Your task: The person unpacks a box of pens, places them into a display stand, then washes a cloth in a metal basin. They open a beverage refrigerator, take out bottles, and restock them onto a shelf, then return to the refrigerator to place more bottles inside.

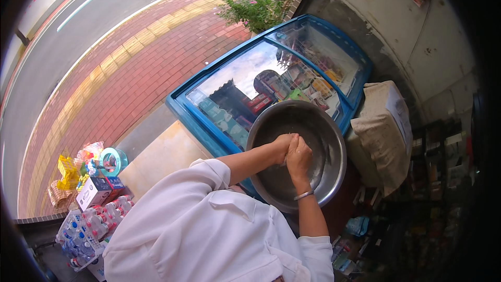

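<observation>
A wide stainless steel basin (339,153) lies in front of me, overlapping the near end of a blue chest freezer (219,137). Over its inside, my left hand (282,148) and my right hand (300,157) are pressed together with the fingers curled in. Something small and pale shows at the underside of the clasped hands, too hidden to name. A twisted metal bracelet (303,195) circles my right wrist. Shiny streaks show on the basin's inner wall; whether it holds water I cannot tell.
Packaged goods show through the freezer's glass lid (235,70). Right of it, a beige cloth (375,129) drapes a box-like object. At lower left are bottles in a white crate (80,243) and cartons (94,192). Beyond lie a flowering plant (254,8), brick paving (156,74) and a road (78,47).
</observation>
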### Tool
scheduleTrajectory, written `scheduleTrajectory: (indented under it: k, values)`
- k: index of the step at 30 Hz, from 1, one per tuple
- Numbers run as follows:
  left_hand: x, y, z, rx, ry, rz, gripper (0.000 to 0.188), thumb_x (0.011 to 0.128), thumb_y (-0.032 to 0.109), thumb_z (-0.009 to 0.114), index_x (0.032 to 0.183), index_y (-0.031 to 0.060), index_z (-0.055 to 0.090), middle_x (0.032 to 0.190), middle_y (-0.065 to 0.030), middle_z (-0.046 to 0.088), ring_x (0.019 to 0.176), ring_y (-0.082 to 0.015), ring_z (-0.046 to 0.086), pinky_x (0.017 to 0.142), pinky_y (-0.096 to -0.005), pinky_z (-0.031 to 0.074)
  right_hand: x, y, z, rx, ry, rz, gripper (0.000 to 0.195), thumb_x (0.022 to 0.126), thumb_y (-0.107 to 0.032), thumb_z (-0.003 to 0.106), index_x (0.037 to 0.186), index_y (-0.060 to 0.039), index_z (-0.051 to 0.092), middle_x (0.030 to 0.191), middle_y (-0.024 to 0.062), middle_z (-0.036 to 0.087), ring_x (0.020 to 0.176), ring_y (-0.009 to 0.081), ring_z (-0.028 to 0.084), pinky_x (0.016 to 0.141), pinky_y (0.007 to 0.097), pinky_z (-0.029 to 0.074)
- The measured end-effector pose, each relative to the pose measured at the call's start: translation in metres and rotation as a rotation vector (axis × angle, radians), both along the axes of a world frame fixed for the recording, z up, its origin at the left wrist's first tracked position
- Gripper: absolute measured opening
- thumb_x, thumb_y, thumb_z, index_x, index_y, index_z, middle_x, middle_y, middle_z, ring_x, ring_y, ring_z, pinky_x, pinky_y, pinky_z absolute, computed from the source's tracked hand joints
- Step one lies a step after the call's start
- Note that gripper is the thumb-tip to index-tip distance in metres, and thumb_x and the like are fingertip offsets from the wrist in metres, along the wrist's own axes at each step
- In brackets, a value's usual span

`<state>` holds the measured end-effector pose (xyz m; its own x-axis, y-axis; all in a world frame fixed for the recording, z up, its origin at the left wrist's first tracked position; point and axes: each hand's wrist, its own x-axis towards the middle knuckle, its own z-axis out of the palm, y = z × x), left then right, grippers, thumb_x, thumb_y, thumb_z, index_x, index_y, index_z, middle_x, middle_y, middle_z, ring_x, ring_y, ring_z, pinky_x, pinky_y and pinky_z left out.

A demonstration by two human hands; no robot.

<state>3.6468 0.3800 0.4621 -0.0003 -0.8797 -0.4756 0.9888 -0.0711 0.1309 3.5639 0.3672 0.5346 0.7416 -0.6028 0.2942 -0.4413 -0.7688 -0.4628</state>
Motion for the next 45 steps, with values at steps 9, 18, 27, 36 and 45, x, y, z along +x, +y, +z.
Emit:
scheduleTrajectory:
  k: [9,18,27,36,45]
  values:
    - [-0.014,0.028,0.036,0.177,-0.486,0.144,0.024,0.094,0.020,0.059,0.114,0.0065,0.054,0.110,-0.0082,0.060,0.097,-0.0210,0.059,0.081,-0.0381,0.049,-0.016,-0.074,-0.030,-0.007,0.317,-0.318,0.054,0.100,-0.050,0.035,0.088,-0.0069,0.065,0.090,0.0212,0.068,0.086,0.0447,0.064,0.074,0.0536,0.050]
    - [0.003,0.051,0.033,0.321,-0.703,0.030,0.070,0.084,0.018,0.058,0.149,0.0117,0.031,0.147,-0.0150,0.042,0.133,-0.0309,0.042,0.104,-0.0485,0.037,-0.020,-0.066,-0.048,0.065,0.586,-0.058,0.036,0.087,-0.031,0.064,0.115,-0.0108,0.056,0.114,0.0178,0.060,0.105,0.0404,0.060,0.086,0.0508,0.049]
    - [-0.017,0.044,0.061,0.356,-0.386,-0.016,0.046,0.097,0.032,0.039,0.137,0.0100,0.045,0.140,-0.0140,0.046,0.127,-0.0323,0.046,0.100,-0.0550,0.039,-0.021,-0.061,-0.045,0.770,-0.087,0.075,0.014,0.087,-0.016,0.069,0.085,-0.0056,0.060,0.077,0.0018,0.062,0.073,0.0128,0.059,0.068,0.0265,0.045]
    - [-0.009,0.010,-0.002,0.217,-0.318,0.009,0.045,0.099,0.047,0.038,0.095,0.0090,0.061,0.095,-0.0118,0.065,0.089,-0.0278,0.061,0.078,-0.0431,0.049,-0.019,0.012,0.013,0.722,-0.235,0.183,0.029,0.095,-0.024,0.060,0.073,-0.0048,0.054,0.064,0.0046,0.056,0.058,0.0149,0.052,0.056,0.0307,0.043]
    - [-0.020,0.004,0.003,0.010,-0.301,0.098,0.034,0.101,0.039,0.043,0.092,0.0116,0.062,0.088,-0.0080,0.065,0.079,-0.0232,0.062,0.068,-0.0407,0.051,-0.002,-0.027,-0.007,-0.092,0.008,-0.061,0.036,0.099,-0.034,0.047,0.081,-0.0056,0.059,0.080,0.0220,0.066,0.076,0.0421,0.065,0.066,0.0505,0.051]
